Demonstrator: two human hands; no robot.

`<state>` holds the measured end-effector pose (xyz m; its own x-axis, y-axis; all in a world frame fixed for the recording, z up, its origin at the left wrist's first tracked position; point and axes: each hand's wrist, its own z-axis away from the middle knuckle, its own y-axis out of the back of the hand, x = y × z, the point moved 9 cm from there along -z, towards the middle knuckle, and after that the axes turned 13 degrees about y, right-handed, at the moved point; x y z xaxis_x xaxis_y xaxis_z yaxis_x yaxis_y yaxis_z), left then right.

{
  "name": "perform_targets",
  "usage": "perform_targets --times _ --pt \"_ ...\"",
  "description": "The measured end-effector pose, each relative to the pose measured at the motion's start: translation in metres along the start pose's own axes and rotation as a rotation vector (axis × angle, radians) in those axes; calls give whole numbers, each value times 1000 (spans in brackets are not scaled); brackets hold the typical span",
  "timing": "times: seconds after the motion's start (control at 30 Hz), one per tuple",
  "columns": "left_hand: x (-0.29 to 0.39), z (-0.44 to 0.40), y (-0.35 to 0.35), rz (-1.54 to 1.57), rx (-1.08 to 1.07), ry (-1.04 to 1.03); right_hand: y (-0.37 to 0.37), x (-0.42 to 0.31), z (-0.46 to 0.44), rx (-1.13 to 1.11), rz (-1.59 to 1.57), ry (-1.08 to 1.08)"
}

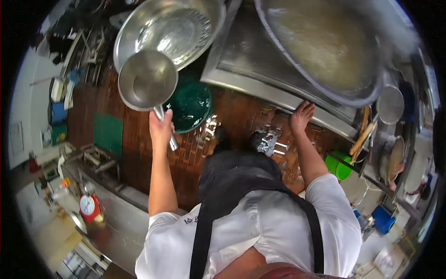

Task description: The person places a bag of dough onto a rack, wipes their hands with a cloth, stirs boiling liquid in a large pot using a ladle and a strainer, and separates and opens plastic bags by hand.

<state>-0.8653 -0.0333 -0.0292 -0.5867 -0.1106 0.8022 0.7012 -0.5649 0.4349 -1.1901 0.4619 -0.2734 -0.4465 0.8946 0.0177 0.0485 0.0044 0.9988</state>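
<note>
My left hand [161, 130] is closed round the tubular handle of a round metal dipper [147, 80]. Nothing but its shiny bottom shows inside the dipper's bowl. It hangs in front of a wide metal basin [124, 39] and beside a dark green tub [193, 109] that holds clear liquid. My right hand [303, 116] lies with fingers extended on the front edge of a steel stove [251, 90]. On that stove sits a very large pot [290, 65] of cloudy, steaming liquid.
A strainer [390, 104] and wooden-handled tools [363, 139] stand at the right, above a bright green bucket [339, 166]. The tiled floor [134, 153] looks wet. At the left, a red scale [89, 207] stands on a steel counter [123, 228].
</note>
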Motion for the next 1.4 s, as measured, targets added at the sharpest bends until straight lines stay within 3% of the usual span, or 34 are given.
perform_targets --times 0.03,0.1,0.17,0.23,0.33,0.43,0.57,0.7,0.77,0.87,0.93,1.0,1.13,1.2,1.3,1.33,1.4 --pt "-32 2 26 17 53 88 -3 -36 -14 59 -13 42" --pt "-101 -6 60 46 124 190 15 -144 -45 -180 -22 316" --pt "-174 -31 70 -24 120 301 56 -236 -64 -240 -141 385" --pt "-241 -77 67 -377 147 229 45 -279 -77 -277 -80 369" --pt "-273 -125 33 -747 122 154 46 -299 -81 -322 -43 351" --pt "-325 -168 20 -868 118 436 38 -298 -87 -261 35 357" --pt "-380 -207 1 -1049 40 641 16 -290 -86 -186 141 363" --pt "-397 -221 -49 -1176 -206 551 21 -294 -88 -253 135 321" --pt "-444 -239 -80 -1172 -321 482 23 -295 -86 -237 109 329" --pt "-420 -226 -81 -476 -446 577 32 -299 -88 -324 70 291" --pt "-388 -190 -67 -220 -445 723 18 -295 -85 -326 164 321" --pt "-379 -162 -63 -67 -496 648 17 -290 -86 -364 233 307" --pt "-312 -92 -48 67 -476 419 37 -278 -86 -278 -56 350" --pt "-250 -48 -41 32 -509 370 56 -268 -80 -266 -201 425" --pt "-159 10 -39 -39 -558 306 88 -230 -48 -186 -477 345" --pt "-129 26 -42 -22 -581 282 102 -213 -31 -58 -532 371" --pt "-74 59 -53 6 -629 237 117 -175 6 -125 -650 333"
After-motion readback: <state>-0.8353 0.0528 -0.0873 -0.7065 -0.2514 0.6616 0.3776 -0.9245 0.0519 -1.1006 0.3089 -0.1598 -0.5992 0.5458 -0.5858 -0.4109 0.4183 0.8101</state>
